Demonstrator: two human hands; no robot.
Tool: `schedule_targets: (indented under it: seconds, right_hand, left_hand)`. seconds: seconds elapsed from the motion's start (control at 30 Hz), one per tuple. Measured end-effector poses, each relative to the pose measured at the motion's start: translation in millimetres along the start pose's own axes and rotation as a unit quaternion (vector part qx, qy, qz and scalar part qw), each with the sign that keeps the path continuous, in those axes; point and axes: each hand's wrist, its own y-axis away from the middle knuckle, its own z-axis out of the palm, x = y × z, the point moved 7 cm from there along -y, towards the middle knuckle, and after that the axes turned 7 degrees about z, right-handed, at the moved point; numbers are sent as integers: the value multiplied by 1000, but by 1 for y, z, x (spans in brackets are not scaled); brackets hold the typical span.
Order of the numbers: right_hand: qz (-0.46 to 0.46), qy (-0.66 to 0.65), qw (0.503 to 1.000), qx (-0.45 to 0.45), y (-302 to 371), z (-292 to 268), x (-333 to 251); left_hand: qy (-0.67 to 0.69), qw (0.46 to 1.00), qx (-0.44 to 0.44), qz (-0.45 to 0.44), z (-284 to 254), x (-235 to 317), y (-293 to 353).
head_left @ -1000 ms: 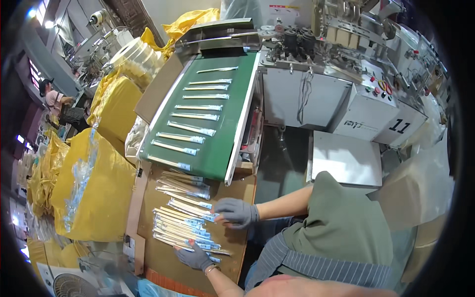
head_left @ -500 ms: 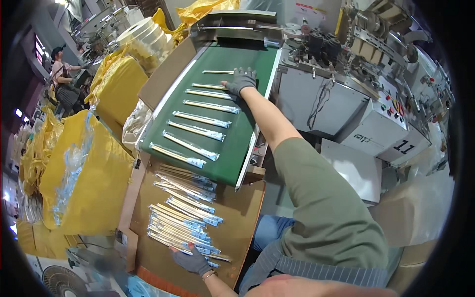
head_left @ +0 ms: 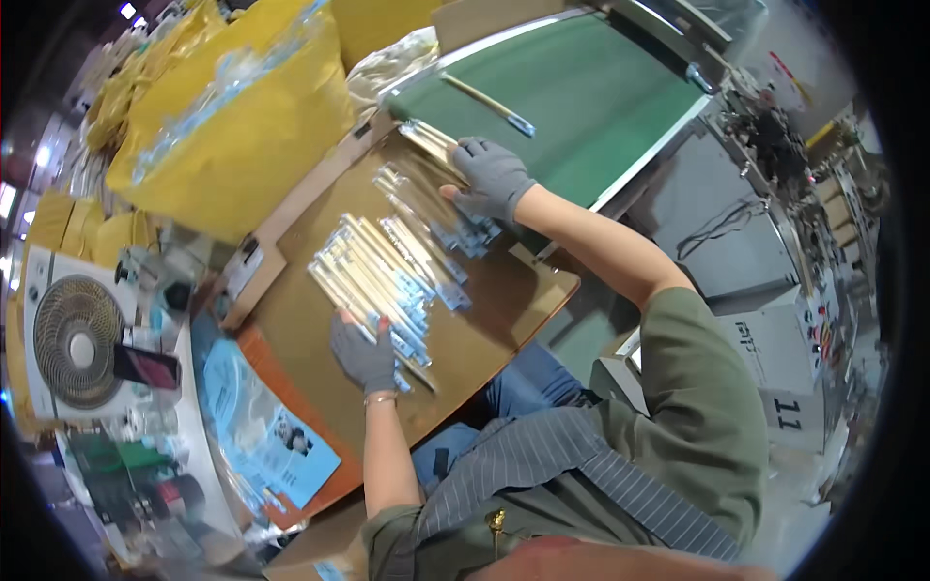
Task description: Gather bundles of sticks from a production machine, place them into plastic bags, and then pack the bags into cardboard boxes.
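Wrapped sticks (head_left: 373, 261) lie on the desk (head_left: 528, 295) between the hands: left hand (head_left: 366, 358) spread against their near side, right hand (head_left: 494, 179) bent at far ones, its grip I cannot tell.

Upon the boxy white metal machine cabinet (head_left: 770, 360) stand a bold black two-digit number (head_left: 781, 412) and stylised dark lettering (head_left: 746, 337) — print on the slim pale sticks in clear, blue-ended wrappers (head_left: 378, 266) is too blurred to read.
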Motion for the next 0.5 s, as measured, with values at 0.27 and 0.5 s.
schedule_targets:
  seconds: [0.27, 0.5]
  right_hand:
    - [128, 70, 968, 203, -63, -14, 44]
    - [6, 25, 1000, -7, -29, 69, -78]
  left_hand:
    - [5, 1000, 20, 7, -3, 5, -3]
    - [102, 991, 58, -72, -21, -3, -6]
